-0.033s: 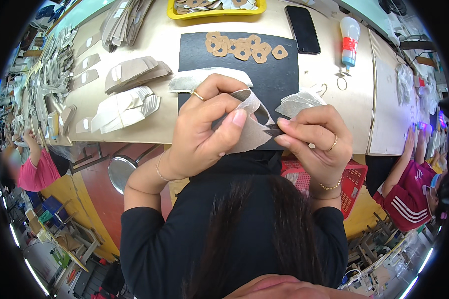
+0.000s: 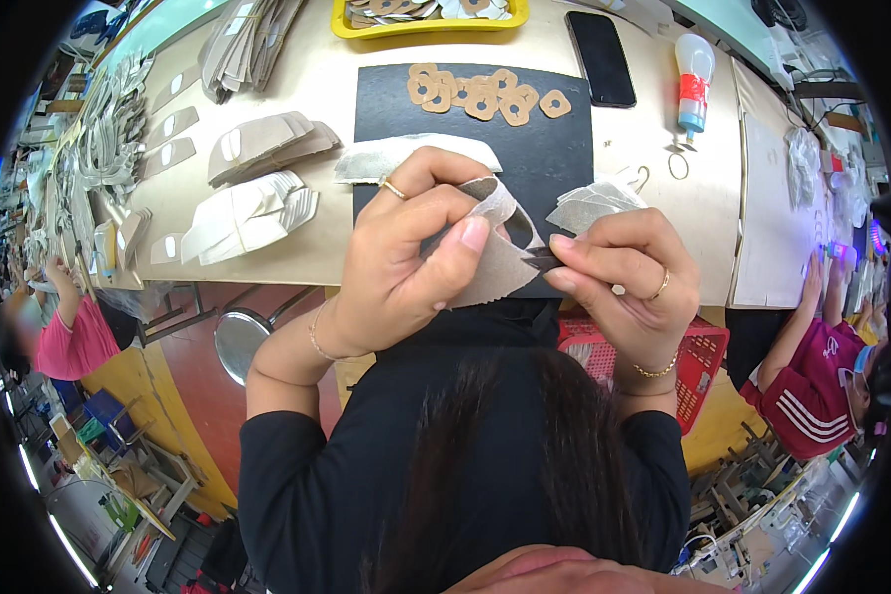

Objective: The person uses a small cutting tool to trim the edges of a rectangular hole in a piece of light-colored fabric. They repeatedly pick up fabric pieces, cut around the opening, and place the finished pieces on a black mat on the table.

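My left hand (image 2: pixel 416 233) is closed on a curled grey-beige fabric piece (image 2: pixel 492 274) with an opening in it and a finely notched lower edge. Between the thumb and fingertips of my right hand (image 2: pixel 629 277) is a small dark pointed thing (image 2: pixel 542 259), touching the fabric's right edge; its kind does not show. Both hands are over the near edge of a black mat (image 2: pixel 386 111). Behind my left hand lies a pale fabric strip (image 2: pixel 406 153). A few light grey fabric pieces (image 2: pixel 589 206) lie just beyond my right hand.
Tan pieces with holes (image 2: pixel 480 99) lie on the mat, below a yellow tray (image 2: pixel 431 32). At right are a phone (image 2: pixel 601 59) and a glue bottle (image 2: pixel 694 84). Stacked fabric pieces (image 2: pixel 252 218) sit at left. A red basket (image 2: pixel 701 371) is beside me; people work on both sides.
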Motion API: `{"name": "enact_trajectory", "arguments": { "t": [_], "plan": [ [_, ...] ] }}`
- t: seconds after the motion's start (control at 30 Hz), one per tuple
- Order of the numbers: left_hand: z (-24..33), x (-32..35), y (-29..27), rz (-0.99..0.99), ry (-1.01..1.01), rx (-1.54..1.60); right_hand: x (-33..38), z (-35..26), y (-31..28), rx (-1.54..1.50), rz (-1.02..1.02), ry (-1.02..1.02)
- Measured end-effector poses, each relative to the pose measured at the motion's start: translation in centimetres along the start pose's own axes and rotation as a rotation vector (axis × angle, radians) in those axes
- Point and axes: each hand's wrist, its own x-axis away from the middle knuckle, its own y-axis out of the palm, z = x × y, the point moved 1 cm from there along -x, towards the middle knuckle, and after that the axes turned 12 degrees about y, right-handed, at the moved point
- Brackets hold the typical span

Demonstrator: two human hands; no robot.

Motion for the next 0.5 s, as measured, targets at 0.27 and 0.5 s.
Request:
{"name": "enact_trajectory", "arguments": {
  "t": [0.27, 0.5],
  "plan": [
    [-0.9, -0.2, 0.0, -0.006, -0.012, 0.054, -0.3, 0.5, 0.3, -0.035, -0.020, 0.022],
    [-1.0, -0.3, 0.2, -0.031, -0.035, 0.034, -0.3, 1.1, 0.5, -0.083, -0.028, 0.047]
  ]
}}
